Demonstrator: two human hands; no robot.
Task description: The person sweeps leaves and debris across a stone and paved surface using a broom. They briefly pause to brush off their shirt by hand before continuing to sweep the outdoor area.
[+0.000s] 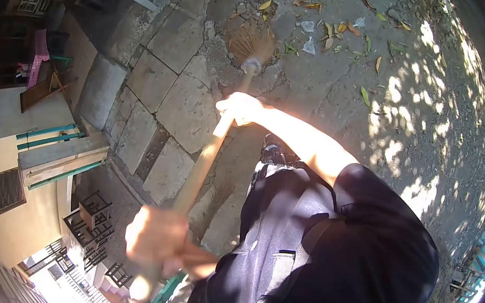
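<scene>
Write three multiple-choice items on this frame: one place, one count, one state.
1. Where is the broom head?
A on the paving, beside fallen leaves
B on a chair
C in a bucket

2. How many hands hold the broom handle?
A none
B one
C two

3. The right hand is:
A open flat
B closed round the handle
C off the handle

1 A: the bristles are down on the paving by the leaves.
2 C: the left hand grips near the top, the right hand lower down.
3 B: its fingers wrap the handle.

- broom handle: pale, smooth-looking wood
- broom bristles: dry, stiff, straw-like fibres
- paving slabs: rough, matt, cracked stone
- ground: gritty, dusty, matt
- clothing: dark matt cloth
</scene>
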